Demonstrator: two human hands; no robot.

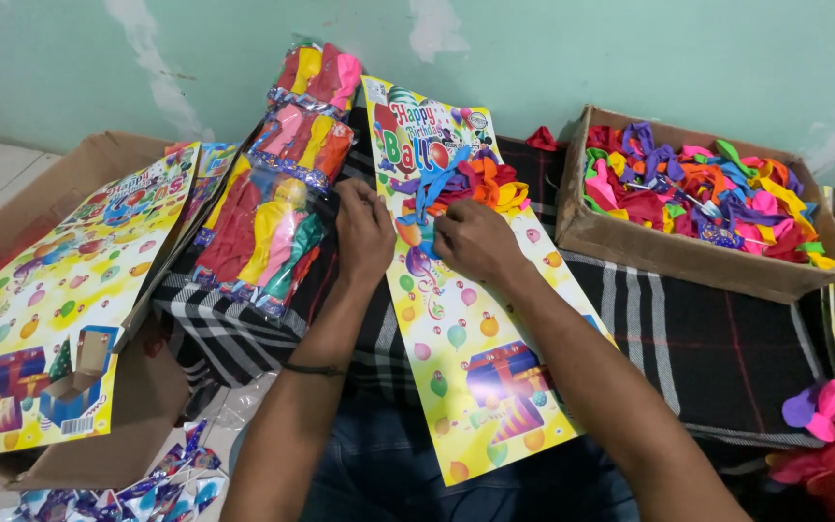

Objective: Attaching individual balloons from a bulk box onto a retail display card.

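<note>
A long yellow printed card (pixel 480 358) with balloon pictures lies over my lap on a dark checked cloth (pixel 698 338). Near its top sits a bunch of uninflated balloons (pixel 480 184) in blue, purple, orange and yellow. My left hand (pixel 364 232) rests on the card's left edge, fingers curled by the bunch. My right hand (pixel 471 242) pinches a blue balloon (pixel 427 198) against the card.
A cardboard box (pixel 674 246) full of loose coloured balloons stands at the right. Clear packets of balloons (pixel 273 213) lie left of the card. More printed cards (pixel 60 300) fill an open carton at far left. More cards and loose balloons (pixel 823 406) sit at right.
</note>
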